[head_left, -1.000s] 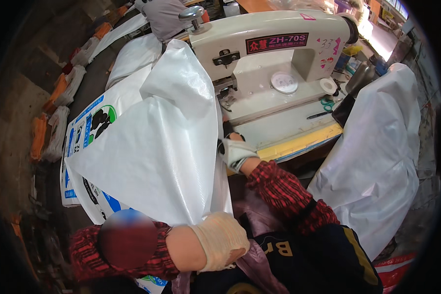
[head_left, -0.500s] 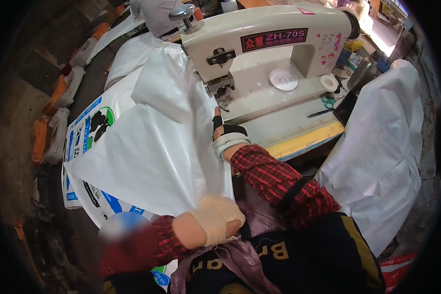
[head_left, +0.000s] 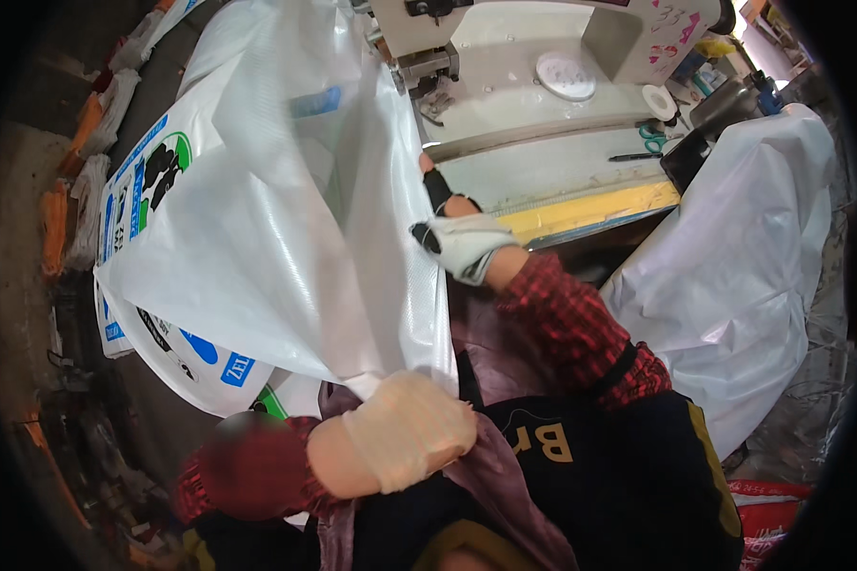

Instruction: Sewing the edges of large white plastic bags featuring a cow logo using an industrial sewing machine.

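Note:
A large white plastic sheet-like sack point(head_left: 248, 228) with blue, black and green print spreads across the left and middle. Its right edge runs from the sewing machine point(head_left: 628, 43) down toward my body. My left hand point(head_left: 411, 430), wrapped in a beige bandage, is closed on the near end of that edge, its fingertips mostly hidden. Farther up, my right hand point(head_left: 462, 233), in a pale and black fingerless glove, grips the same edge with one digit stretched toward the machine's needle area point(head_left: 430, 76). The other right fingers are partly hidden.
A second white sack point(head_left: 733, 266) hangs at the right. Green-handled scissors point(head_left: 652, 138), a black pen point(head_left: 635, 157) and a round white disc point(head_left: 567, 76) lie on the machine bed. A yellow strip point(head_left: 600, 211) edges the worktable. Bundles point(head_left: 90, 195) lie far left.
The machine sits higher in the picture as my view tips down. The sack's upper part has spread apart, showing blue print within. My right hand has turned slightly at the edge.

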`<state>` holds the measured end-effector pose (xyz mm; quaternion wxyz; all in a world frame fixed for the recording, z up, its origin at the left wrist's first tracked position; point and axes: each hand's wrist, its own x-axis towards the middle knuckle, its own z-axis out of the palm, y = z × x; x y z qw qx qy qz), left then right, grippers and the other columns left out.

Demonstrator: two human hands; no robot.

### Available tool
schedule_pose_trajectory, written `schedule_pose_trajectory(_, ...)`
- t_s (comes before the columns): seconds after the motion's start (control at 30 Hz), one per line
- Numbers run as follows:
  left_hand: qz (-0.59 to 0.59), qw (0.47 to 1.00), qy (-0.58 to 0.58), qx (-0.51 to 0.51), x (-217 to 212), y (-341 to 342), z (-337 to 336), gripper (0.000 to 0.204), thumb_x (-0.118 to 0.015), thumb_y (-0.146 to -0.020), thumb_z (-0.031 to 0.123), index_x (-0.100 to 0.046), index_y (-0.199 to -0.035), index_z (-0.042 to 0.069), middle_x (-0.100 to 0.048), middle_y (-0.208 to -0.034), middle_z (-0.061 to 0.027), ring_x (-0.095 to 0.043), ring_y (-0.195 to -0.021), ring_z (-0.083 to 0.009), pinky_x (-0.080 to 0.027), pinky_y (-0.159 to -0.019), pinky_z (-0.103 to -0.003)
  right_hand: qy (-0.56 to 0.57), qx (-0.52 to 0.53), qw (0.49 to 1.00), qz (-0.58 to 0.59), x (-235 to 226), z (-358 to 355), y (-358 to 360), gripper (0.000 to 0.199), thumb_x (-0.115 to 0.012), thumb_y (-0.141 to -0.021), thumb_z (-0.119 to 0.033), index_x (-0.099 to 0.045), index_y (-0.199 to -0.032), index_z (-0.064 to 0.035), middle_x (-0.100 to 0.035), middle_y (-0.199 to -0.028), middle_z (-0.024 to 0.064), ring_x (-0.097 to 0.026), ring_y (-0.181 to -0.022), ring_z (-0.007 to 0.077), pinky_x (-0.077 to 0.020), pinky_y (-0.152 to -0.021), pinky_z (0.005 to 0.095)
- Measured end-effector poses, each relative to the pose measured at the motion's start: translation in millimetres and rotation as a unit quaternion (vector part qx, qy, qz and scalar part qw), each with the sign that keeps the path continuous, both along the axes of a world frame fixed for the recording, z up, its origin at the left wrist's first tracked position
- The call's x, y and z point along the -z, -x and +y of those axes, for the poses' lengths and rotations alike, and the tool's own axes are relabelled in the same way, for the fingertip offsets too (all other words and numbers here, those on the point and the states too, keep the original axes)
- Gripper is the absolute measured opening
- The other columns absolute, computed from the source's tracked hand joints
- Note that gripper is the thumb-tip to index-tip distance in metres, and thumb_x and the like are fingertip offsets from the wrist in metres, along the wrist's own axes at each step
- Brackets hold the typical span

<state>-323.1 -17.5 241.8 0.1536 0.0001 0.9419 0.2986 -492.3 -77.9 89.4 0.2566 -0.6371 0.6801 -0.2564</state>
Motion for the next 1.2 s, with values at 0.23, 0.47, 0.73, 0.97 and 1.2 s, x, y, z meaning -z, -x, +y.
schedule_pose_trajectory(0.23, -0.089, 0.992, 0.017, 0.087, 30, 39, -18, 0.015, -0.070, -0.064, 0.023, -0.066, -0.067, 0.008, -0.064, -0.070, -0.0114, -0.064, -0.070, -0.0312, -0.049, -0.061, -0.039, -0.154, 0.004, 0.986, 0.063, -6, 12, -18, 0.055, -0.048, -0.084, -0.024, -0.032, -0.135, -0.0093, -0.058, -0.094, 0.0286, -0.059, -0.081, 0.0413, -0.0470, -0.071, 0.0456)
schedule_pose_trajectory(0.47, -0.009, 0.981, 0.194, 0.017, 44, 87, -82, 0.014, -0.066, -0.066, 0.022, -0.066, -0.067, 0.008, -0.064, -0.068, -0.0122, -0.063, -0.065, -0.0316, -0.049, -0.057, -0.040, -0.084, 0.067, 0.994, -0.021, -25, -48, 22, 0.061, -0.050, -0.085, -0.026, -0.024, -0.141, -0.0213, -0.058, -0.089, 0.0270, -0.056, -0.078, 0.0430, -0.0452, -0.070, 0.0436)
schedule_pose_trajectory(0.73, 0.048, 0.943, 0.322, -0.075, 53, 117, -200, 0.017, -0.069, -0.066, 0.026, -0.068, -0.069, 0.010, -0.066, -0.071, -0.0097, -0.065, -0.070, -0.0280, -0.050, -0.060, -0.037, 0.011, 0.081, 0.819, -0.568, 3, -31, 55, 0.040, -0.048, -0.093, -0.019, -0.044, -0.130, -0.0047, -0.056, -0.069, 0.0009, -0.051, -0.057, 0.0076, -0.0439, -0.051, 0.0210)
schedule_pose_trajectory(0.97, -0.041, 0.870, 0.441, -0.216, 63, 94, -271, 0.017, -0.067, -0.069, 0.027, -0.068, -0.072, 0.011, -0.066, -0.073, -0.0097, -0.065, -0.072, -0.0286, -0.049, -0.062, -0.039, -0.018, 0.128, 0.817, -0.562, -21, -15, 46, 0.043, -0.053, -0.091, -0.029, -0.047, -0.128, -0.0076, -0.050, -0.056, 0.0014, -0.048, -0.048, 0.0091, -0.0413, -0.046, 0.0235)
schedule_pose_trajectory(1.2, 0.254, 0.895, 0.297, -0.217, -77, -19, -210, 0.014, -0.066, -0.055, 0.020, -0.058, -0.066, 0.014, -0.056, -0.073, -0.0038, -0.056, -0.082, -0.0227, -0.035, -0.093, -0.044, 0.133, 0.064, 0.897, -0.416, -15, -28, 60, 0.033, -0.054, -0.087, -0.010, -0.052, -0.119, -0.0040, -0.054, -0.072, 0.0022, -0.054, -0.064, 0.0095, -0.0475, -0.058, 0.0243)
